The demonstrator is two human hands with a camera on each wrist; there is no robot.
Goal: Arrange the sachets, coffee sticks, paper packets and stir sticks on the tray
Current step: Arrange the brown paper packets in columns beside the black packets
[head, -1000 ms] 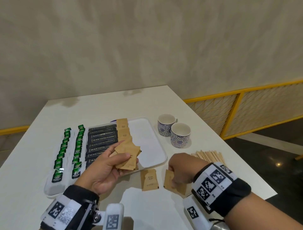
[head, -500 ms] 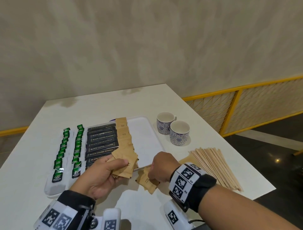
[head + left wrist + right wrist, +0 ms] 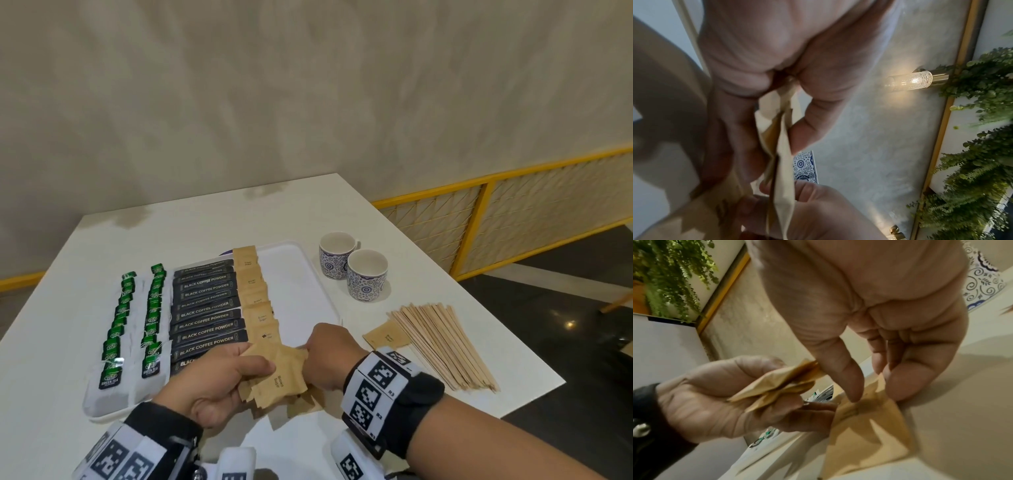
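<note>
Low in the middle of the head view, the left hand has its grip curled round a fanned bunch of brown sugar packets, thumb on top, fingers underneath; the left wrist view shows the same bunch edge-on, pinched between thumb and fingers. Right beside it, the right hand sits knuckles up at the bunch's right edge, and from below, in the right wrist view, its thumb and fingers point down, relaxed and parted, over a loose packet lying on the white surface; whether the tips touch that packet is hard to tell. Nothing is gripped in that hand. Up the frame, the white tray carries two columns of green tea sachets at left, a column of black coffee powder sticks next to them, and a column of overlapping brown packets just right of the sticks; the tray's right part is bare. More packets lie on the surface beneath the hands, off the tray. At centre right, one more brown packet lies beside a fanned pile of wooden stir sticks, all off the tray. Above those, two blue-patterned cups stand touching.
</note>
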